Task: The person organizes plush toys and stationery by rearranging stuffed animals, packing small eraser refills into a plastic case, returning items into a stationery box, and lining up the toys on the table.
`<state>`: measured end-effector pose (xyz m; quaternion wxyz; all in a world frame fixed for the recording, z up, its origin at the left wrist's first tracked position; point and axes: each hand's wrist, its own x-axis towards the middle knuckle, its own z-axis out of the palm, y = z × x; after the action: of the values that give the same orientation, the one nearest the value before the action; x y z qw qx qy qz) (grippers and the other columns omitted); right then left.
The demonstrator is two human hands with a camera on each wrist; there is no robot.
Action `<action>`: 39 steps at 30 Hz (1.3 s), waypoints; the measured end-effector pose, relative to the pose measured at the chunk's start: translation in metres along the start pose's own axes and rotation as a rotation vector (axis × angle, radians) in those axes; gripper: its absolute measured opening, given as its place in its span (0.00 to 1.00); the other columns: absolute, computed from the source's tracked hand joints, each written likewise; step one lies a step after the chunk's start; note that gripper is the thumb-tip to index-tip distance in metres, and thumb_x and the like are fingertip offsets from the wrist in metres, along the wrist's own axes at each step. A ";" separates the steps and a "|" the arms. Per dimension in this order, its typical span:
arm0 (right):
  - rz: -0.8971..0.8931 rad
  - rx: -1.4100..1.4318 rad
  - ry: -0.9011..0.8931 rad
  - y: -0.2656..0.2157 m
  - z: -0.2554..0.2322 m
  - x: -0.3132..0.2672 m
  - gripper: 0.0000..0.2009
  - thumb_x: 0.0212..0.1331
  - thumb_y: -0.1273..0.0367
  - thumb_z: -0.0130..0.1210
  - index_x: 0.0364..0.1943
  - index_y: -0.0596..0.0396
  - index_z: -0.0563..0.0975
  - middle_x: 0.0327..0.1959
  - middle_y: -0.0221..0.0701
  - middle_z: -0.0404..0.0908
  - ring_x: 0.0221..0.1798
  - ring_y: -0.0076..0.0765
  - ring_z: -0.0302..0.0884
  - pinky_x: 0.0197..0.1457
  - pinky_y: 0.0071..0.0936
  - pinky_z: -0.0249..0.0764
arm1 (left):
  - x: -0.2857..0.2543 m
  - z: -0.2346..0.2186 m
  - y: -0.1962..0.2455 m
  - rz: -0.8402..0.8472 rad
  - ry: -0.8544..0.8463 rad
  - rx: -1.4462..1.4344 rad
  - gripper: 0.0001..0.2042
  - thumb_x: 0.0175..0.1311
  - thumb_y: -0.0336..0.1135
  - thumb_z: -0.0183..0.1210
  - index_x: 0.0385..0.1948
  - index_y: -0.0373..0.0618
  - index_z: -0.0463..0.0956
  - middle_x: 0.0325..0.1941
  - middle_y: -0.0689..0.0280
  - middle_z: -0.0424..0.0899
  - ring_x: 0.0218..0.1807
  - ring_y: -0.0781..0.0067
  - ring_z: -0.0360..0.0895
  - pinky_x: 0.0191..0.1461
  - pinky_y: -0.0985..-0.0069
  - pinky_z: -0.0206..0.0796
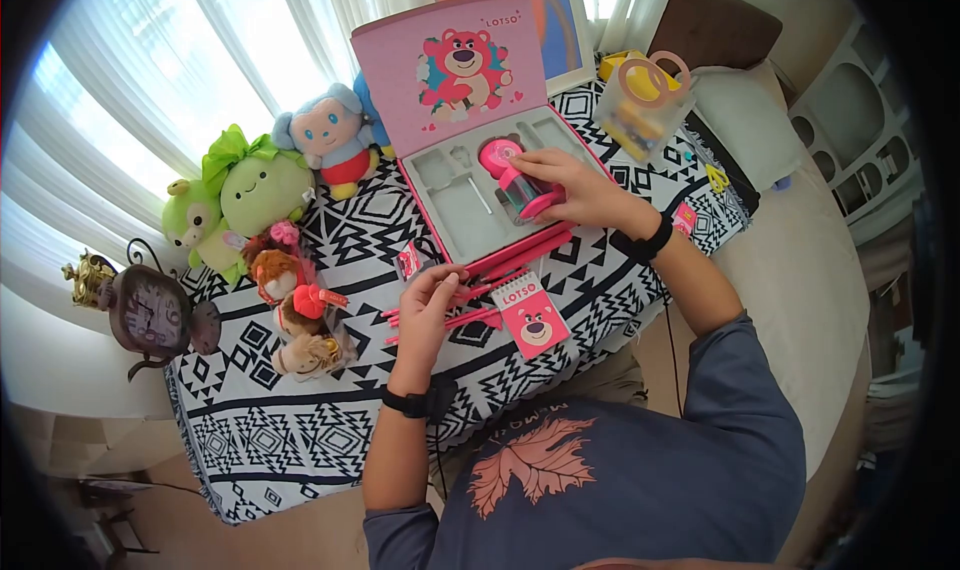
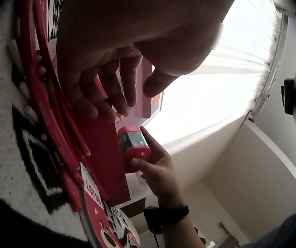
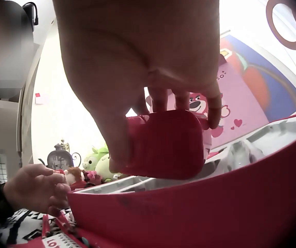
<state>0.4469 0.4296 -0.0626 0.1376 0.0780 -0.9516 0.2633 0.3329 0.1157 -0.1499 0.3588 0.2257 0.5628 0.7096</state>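
My right hand [image 1: 550, 182] grips a pink pencil sharpener [image 1: 520, 192] with a see-through middle, thumb on one side and fingers on the other. It is held over the grey moulded tray [image 1: 462, 232] of an open pink gift box [image 1: 450, 130]. In the right wrist view the sharpener's flat pink face [image 3: 166, 147] fills the grasp. Loosely bent and holding nothing, my left hand [image 1: 428, 305] hovers by several pink pencils [image 2: 47, 108] in front of the box. A spiral notepad [image 1: 535, 322] marked LOTSO lies beside the pencils.
Plush toys [image 1: 258, 185] and small dolls [image 1: 290, 290] line the left side, with an ornate clock [image 1: 150, 310] beyond. At the back right are a clear bag [image 1: 645, 120] with round handles and yellow scissors [image 1: 717, 178]. A black-and-white patterned cloth [image 1: 270, 430] covers the table.
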 end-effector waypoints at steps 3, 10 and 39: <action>0.022 -0.003 -0.053 0.015 0.016 0.000 0.45 0.54 0.70 0.75 0.80 0.53 0.67 0.78 0.44 0.70 0.78 0.54 0.67 0.81 0.43 0.64 | 0.000 -0.001 0.000 0.000 -0.002 -0.008 0.12 0.81 0.33 0.56 0.56 0.39 0.83 0.52 0.67 0.88 0.49 0.80 0.86 0.53 0.81 0.77; 0.103 -0.169 -0.150 0.012 0.022 -0.010 0.39 0.75 0.53 0.58 0.85 0.50 0.57 0.87 0.41 0.56 0.87 0.60 0.50 0.89 0.49 0.46 | 0.000 0.000 -0.001 -0.007 0.005 -0.002 0.12 0.81 0.33 0.56 0.56 0.39 0.83 0.52 0.67 0.88 0.49 0.80 0.86 0.54 0.80 0.78; 0.036 -0.510 -0.192 -0.005 0.043 -0.014 0.41 0.74 0.50 0.56 0.82 0.59 0.57 0.84 0.49 0.56 0.86 0.59 0.52 0.89 0.52 0.48 | -0.001 0.001 -0.001 -0.020 0.005 0.035 0.12 0.82 0.34 0.56 0.56 0.38 0.83 0.50 0.67 0.88 0.50 0.79 0.86 0.56 0.79 0.78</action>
<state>0.4520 0.4039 -0.1002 0.0575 0.0485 -0.9971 0.0088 0.3348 0.1155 -0.1505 0.3605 0.2245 0.5782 0.6967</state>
